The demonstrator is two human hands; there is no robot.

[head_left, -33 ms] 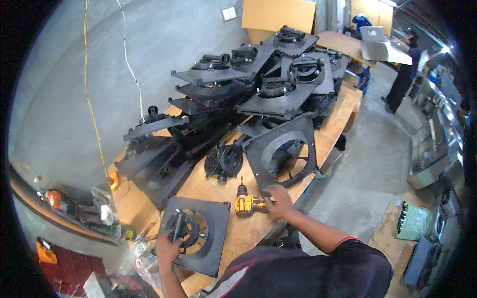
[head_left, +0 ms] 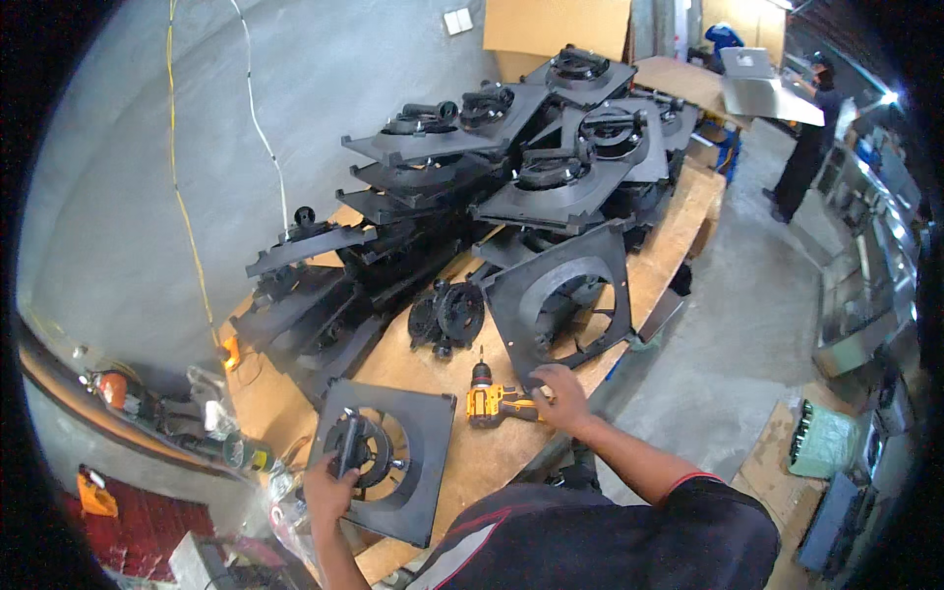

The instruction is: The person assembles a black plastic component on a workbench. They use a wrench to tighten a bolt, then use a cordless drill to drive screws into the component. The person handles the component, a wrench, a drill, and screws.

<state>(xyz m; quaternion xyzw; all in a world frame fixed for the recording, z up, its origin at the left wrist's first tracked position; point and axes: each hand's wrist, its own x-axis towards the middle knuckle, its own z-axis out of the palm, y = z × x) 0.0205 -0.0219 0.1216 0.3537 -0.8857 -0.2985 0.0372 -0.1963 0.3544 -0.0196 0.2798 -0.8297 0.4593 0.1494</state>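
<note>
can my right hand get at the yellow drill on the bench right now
Probably yes. Your right hand lies at the rear end of the yellow drill on the wooden bench, with nothing between them. Your left hand is busy holding the part on the black square plate.

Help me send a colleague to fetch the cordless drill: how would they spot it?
On the long wooden workbench against the grey wall, look at the near end, past the stacks of black square plates. The drill lies there under the right hand, beside the plate the left hand touches. It is the only yellow thing among black parts.
</note>
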